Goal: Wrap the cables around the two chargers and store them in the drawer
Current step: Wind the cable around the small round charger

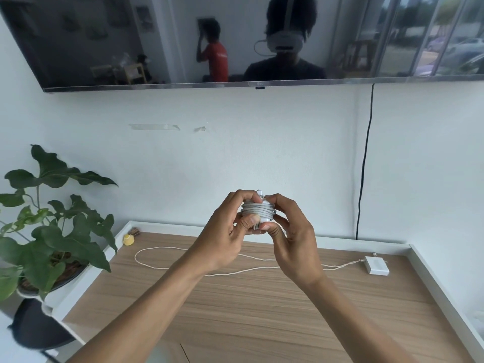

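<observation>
Both hands are raised above the middle of the desk (262,315). The left hand (225,238) and right hand (294,243) curl around the first charger (265,219), gripping it, with the grey cable (254,209) coiled round it. The second charger (377,265) lies near the desk's far right corner, and its white cable (157,247) trails loose toward the far left corner.

Wearing a white headset (285,41) and perhaps a dark top (285,71), reflecting dimly above the left hand (228,238) and right hand (292,241).
</observation>
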`<state>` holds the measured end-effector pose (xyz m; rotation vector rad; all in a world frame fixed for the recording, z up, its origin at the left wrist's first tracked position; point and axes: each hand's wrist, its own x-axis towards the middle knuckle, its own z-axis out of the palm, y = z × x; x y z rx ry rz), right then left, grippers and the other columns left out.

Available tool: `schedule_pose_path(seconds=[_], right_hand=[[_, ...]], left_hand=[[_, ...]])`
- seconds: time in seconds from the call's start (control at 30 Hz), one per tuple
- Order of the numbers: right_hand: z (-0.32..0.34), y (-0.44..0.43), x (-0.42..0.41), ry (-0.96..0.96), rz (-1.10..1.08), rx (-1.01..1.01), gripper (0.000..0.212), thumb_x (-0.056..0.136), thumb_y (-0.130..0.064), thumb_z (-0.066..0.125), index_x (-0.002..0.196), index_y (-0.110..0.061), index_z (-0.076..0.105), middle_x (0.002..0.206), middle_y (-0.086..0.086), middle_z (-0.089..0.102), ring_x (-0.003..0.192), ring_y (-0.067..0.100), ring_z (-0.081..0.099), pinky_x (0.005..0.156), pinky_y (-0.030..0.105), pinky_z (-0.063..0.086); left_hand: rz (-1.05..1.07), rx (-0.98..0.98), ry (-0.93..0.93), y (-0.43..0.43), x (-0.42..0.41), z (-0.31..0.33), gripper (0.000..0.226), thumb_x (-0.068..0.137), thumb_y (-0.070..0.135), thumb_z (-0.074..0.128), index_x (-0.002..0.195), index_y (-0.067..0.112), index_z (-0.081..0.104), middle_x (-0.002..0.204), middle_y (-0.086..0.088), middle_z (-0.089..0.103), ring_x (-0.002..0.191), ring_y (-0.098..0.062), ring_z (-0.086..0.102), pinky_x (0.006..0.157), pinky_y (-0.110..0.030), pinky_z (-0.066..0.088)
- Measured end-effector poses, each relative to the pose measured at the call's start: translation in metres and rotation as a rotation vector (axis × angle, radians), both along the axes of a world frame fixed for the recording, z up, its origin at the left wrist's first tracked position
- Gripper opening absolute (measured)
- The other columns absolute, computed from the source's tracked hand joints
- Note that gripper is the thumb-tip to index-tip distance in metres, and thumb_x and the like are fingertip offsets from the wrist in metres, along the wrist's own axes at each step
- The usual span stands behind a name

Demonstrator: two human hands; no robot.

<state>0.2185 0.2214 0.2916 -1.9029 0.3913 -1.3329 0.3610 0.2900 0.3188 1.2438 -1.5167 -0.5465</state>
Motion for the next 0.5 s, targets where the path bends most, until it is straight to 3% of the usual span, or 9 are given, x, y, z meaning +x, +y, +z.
schedule_pose_path(seconds=[0.13,0.37,0.5], right_hand=[[-0.004,0.001,-0.004,0.022,0.003,0.007,0.028,0.092,-0.003,0.057,0.119,-0.010,0.054,0.114,0.002,0.059,0.110,0.016,0.059,0.095,0.028,0.050],[-0.006,0.000,-0.007,0.045,-0.031,-0.038,0.036,0.092,-0.001,0.056,0.120,-0.023,0.052,0.115,0.001,0.058,0.111,0.016,0.058,0.094,0.030,0.050],[-0.008,0.000,-0.008,0.059,-0.011,-0.016,0.031,0.092,-0.003,0.057,0.120,-0.016,0.052,0.115,0.000,0.059,0.111,0.016,0.059,0.095,0.031,0.051]], left_hand=[[0.021,0.007,-0.063,-0.001,-0.001,-0.003,0.018,0.095,0.025,0.050,0.111,0.033,0.049,0.121,-0.009,0.055,0.100,-0.025,0.065,0.085,-0.035,0.058],[0.035,0.036,-0.118,-0.002,-0.001,-0.008,0.016,0.096,0.027,0.047,0.110,0.035,0.047,0.116,-0.007,0.057,0.102,-0.027,0.063,0.089,-0.051,0.053],[0.021,0.045,-0.088,-0.001,-0.003,-0.012,0.017,0.096,0.027,0.048,0.111,0.035,0.047,0.119,-0.007,0.056,0.103,-0.026,0.063,0.090,-0.043,0.056]])
